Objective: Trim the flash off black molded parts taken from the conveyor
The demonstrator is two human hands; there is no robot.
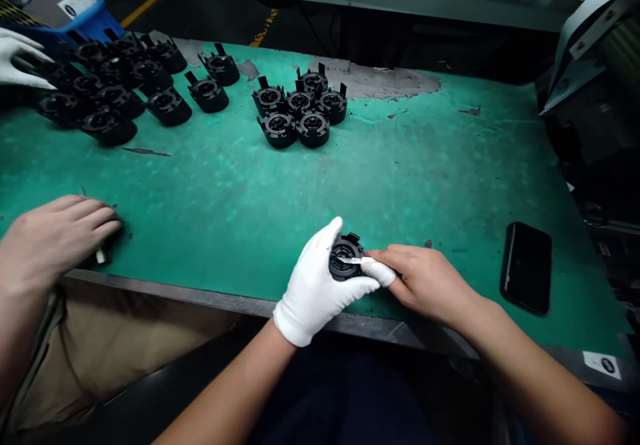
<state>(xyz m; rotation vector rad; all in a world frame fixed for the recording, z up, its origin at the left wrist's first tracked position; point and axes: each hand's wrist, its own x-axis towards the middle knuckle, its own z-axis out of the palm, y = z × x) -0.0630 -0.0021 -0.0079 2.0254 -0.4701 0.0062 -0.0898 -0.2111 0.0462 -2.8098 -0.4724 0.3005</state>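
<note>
In my left hand (315, 285), which wears a white glove, a round black plastic part (344, 273) is gripped with its ringed face turned up. My right hand (425, 275) is bare except for a white cover on the thumb. It pinches a small craft knife (354, 260), whose pointed blade lies over the face of the part. Its handle is mostly hidden by my fingers. Whether the blade tip touches the plastic I cannot tell. Both hands are close together above the table's front edge.
Several similar black parts (313, 125) stand grouped on the green table mat (400, 171), with more (107, 125) at the left. A black phone (527, 268) lies at the right. A co-worker's bare hand (65, 231) and gloved hand (20, 58) are at the left, near a blue bin (95, 21).
</note>
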